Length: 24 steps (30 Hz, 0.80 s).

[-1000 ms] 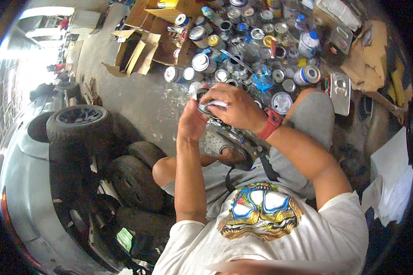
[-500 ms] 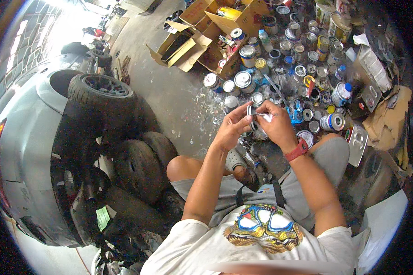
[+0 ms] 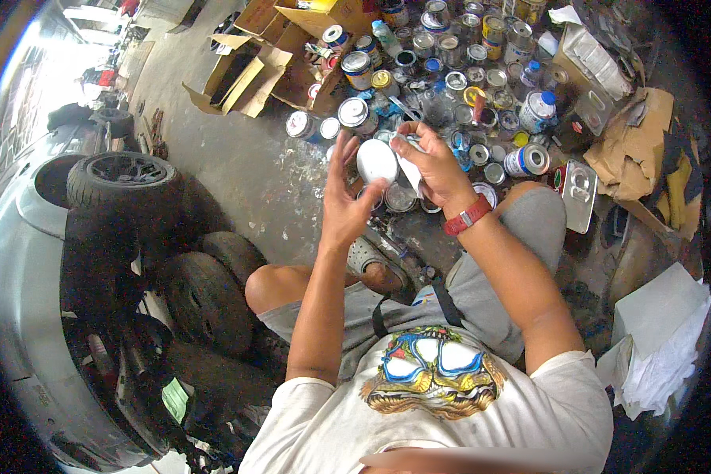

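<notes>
Above a stained floor crowded with cans, a white disc is grasped by the left hand, a white sheet by the right hand.

1 white disc (beside white sheet)

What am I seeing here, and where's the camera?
These are a person's two bare hands, no machine. The view comes from a fisheye camera worn on the head, looking down and bending straight edges. The right hand, with a red watch at its wrist, pinches a white cloth or paper. The left hand has its thumb at the edge of a round white disc, possibly a lid; its grip is unclear. On the floor stand paint cans and cardboard boxes; a car and tyres are at left.
</notes>
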Available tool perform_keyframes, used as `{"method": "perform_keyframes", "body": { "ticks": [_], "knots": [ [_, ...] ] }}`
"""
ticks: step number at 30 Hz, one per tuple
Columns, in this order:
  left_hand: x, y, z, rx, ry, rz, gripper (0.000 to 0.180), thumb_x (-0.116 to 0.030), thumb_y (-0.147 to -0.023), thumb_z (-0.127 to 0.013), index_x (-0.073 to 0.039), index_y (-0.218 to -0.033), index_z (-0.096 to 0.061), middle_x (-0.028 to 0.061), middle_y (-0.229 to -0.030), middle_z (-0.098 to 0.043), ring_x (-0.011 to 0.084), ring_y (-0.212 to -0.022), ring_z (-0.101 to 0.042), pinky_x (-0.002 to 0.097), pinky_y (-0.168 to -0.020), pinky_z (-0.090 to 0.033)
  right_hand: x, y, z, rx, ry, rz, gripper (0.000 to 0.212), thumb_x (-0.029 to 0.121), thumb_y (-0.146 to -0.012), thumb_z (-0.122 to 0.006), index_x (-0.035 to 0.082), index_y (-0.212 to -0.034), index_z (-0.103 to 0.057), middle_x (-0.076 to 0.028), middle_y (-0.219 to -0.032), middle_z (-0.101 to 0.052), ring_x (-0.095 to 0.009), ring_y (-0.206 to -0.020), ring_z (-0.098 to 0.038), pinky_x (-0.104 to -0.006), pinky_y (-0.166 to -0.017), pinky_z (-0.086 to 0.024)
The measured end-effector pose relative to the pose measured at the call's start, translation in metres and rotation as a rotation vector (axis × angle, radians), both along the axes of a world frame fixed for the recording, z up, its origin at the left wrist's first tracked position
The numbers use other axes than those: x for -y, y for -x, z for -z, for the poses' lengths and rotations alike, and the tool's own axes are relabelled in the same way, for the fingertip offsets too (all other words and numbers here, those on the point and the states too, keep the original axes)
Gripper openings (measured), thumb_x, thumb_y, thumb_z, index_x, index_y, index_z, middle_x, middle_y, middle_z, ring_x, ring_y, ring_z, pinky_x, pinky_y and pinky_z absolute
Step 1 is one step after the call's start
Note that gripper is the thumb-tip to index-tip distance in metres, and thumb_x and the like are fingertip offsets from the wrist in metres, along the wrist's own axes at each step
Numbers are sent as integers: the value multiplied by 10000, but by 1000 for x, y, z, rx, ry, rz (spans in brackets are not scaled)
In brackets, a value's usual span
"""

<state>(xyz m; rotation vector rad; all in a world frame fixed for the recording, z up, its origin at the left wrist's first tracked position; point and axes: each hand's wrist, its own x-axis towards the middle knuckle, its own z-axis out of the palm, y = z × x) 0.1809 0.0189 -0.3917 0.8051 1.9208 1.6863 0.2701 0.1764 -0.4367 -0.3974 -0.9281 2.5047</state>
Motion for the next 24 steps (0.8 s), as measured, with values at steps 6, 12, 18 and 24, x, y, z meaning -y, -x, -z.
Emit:
{"method": "perform_keyframes", "body": {
  "ticks": [6, 12, 18, 24],
  "knots": [
    [12, 10, 13, 802, -198, 20, 349, -277, -1057, -615, -23, -1297, -619, 67, -1263, -685, 177, -1165, -647, 344, -977, -549, -3, -2, -2, -47, 77, -16, 273, 165, -1004, -701, 74, -1221, -564, -43, -1113, -675, -144, -1034, -661, -296, -889, -539],
    [9, 7, 12, 716, -256, -11, 241, -216, -1065, -609, -44, -1233, -632, 57, -1242, -692, 138, -1054, -682, 283, -873, -592, -4, 4, -12, 298, -678, 299, 227, 174, -982, -696, 49, -1164, -643, -112, -1110, -728, -249, -1053, -693, -382, -924, -540],
    [-1, 1, 23, 569, -186, -71, 183, -213, -1072, -605, -75, -1188, -638, 21, -1170, -689, 90, -986, -658, 249, -813, -564, 31, -9, -41, 206, -1216, 261, 238, 119, -980, -649, 86, -1197, -740, -146, -1146, -751, -335, -1085, -708, -404, -933, -562],
    [-9, -13, 26, 487, -91, -63, 182, -233, -1092, -576, -84, -1183, -624, -41, -994, -656, 13, -770, -503, 209, -634, -401, 29, 0, -31, 271, -1044, 186, 250, 139, -969, -659, 83, -1186, -769, -155, -1195, -744, -337, -1213, -657, -433, -1018, -525]
  ]
}}
